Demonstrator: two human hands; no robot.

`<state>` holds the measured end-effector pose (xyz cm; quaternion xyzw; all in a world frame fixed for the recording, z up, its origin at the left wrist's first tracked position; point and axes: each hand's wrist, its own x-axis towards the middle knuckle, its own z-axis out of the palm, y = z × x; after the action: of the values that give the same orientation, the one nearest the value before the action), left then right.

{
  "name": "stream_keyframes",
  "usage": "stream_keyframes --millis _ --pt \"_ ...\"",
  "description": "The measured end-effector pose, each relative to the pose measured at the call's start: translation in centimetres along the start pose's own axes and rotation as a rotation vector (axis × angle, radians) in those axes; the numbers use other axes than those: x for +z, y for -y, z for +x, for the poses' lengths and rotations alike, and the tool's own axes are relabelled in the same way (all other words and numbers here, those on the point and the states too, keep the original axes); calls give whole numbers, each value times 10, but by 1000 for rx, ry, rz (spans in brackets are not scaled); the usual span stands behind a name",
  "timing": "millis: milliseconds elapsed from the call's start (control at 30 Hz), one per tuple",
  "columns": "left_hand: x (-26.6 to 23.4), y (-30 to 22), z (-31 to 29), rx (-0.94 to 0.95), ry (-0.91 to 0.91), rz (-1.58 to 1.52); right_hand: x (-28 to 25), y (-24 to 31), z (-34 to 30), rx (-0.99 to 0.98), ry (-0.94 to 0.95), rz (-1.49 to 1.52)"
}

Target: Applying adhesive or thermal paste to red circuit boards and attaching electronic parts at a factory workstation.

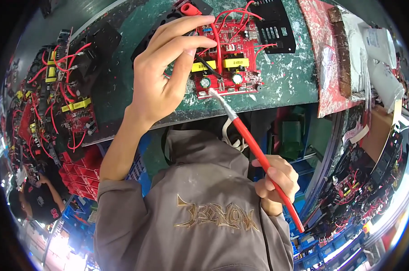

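My right hand (279,180) is closed around the red handle of a slim brush (252,137). The brush slants up to the left, and its pale tip is at the near edge of a red circuit board (257,63). Over the board's left side is my left hand (161,74), fingers stretched out and apart. Its fingertips are against or just beside a thick red wire (217,49). A black wire (206,65) runs from below the thumb to the board. Yellow-wrapped components (236,63) and round capacitors (237,79) stand on the board.
A black slotted metal plate (276,27) lies at the board's far right, with red wires reaching it. Several wired boards (78,113) crowd the left. A red, paint-marked surface (313,18) bears white packaging on the right. Another person (37,198) is at lower left.
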<state>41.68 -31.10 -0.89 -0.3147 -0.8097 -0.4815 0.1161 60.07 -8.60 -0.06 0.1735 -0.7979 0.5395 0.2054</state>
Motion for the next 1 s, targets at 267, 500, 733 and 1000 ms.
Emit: stream_keyframes --millis 267,500,733,1000 --pt "1 -2 -1 -17 -28 18 -3 -6 -1 26 -2 -53" --pt "5 1 -1 12 -67 -7 -13 -7 -10 -13 -58 -62" --pt "6 -5 1 -45 -69 26 -14 -18 -9 -15 -85 -89" --pt "8 -6 6 38 -65 94 -26 -17 -17 -41 -147 -54"
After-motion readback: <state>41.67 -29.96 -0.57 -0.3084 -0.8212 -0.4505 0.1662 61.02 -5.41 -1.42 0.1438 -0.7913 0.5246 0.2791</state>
